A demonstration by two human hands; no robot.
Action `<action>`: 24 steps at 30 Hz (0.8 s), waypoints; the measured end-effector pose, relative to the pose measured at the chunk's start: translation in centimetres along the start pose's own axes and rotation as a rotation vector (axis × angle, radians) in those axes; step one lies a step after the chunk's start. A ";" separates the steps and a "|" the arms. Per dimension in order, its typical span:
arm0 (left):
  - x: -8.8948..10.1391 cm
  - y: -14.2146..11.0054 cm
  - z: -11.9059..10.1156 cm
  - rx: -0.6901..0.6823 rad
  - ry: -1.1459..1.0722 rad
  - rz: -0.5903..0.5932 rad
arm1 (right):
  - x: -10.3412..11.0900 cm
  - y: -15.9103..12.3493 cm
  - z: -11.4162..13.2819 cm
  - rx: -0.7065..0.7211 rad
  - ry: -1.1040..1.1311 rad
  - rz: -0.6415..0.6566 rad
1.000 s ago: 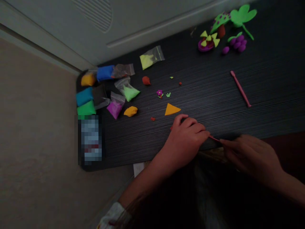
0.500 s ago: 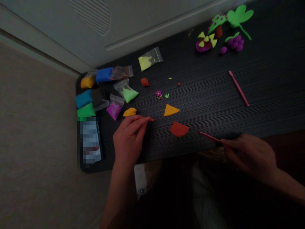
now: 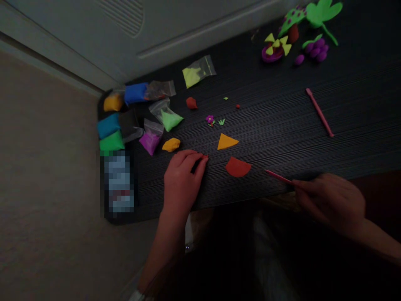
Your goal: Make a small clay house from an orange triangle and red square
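Note:
Between thumb and forefinger, my left hand (image 3: 183,177) pinches a small piece of red clay (image 3: 204,156) low over the dark table. My right hand (image 3: 332,200) grips a pink modelling tool (image 3: 278,176), its thin tip pointing left. Between the hands lie a flat red clay piece (image 3: 238,167) with a rounded lower edge and, above it, an orange clay triangle (image 3: 227,141). Farther back are a tiny purple clay flower (image 3: 209,119), a small green sprig (image 3: 222,122) and a red clay lump (image 3: 191,103). A yellow-orange lump (image 3: 171,145) sits just beyond my left hand.
Bags of coloured clay, among them a purple one (image 3: 151,138) and a blue one (image 3: 136,93), crowd the table's left end. A second pink tool (image 3: 319,112) lies at right. Finished clay shapes, including purple grapes (image 3: 317,50), stand at the back right, near a pale panel (image 3: 188,37).
My left hand has shifted right, still pinching the red clay, and its thumb and finger are more bent. The right hand keeps the pink tool nearly in place. The view has shifted slightly.

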State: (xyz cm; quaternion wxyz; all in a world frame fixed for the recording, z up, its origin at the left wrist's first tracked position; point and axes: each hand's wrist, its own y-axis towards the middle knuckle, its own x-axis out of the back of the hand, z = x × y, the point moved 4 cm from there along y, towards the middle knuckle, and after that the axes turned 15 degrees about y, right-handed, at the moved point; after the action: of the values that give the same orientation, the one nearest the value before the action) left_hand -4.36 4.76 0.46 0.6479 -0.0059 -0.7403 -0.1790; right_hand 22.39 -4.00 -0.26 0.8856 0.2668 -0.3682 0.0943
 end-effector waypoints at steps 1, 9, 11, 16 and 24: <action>0.0 0.0 0.0 0.020 -0.002 -0.001 | 0.0 0.0 0.0 -0.002 0.009 -0.005; 0.2 -0.2 0.3 0.023 0.001 0.005 | 0.0 0.1 0.0 -0.019 -0.009 0.004; 0.4 -0.1 0.0 -0.032 0.042 -0.026 | 0.0 0.1 0.1 -0.012 -0.012 -0.007; 0.9 0.3 -1.9 -0.122 0.122 -0.106 | -0.1 0.0 0.0 0.000 -0.009 -0.011; 0.9 0.9 -2.4 -0.139 0.053 -0.074 | -0.1 0.0 0.0 -0.005 -0.001 -0.018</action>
State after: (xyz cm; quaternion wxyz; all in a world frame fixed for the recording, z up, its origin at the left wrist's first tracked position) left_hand -2.03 4.74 1.78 0.6583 -0.0187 -0.7083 -0.2541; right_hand 22.31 -4.05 -0.32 0.8869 0.2681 -0.3663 0.0854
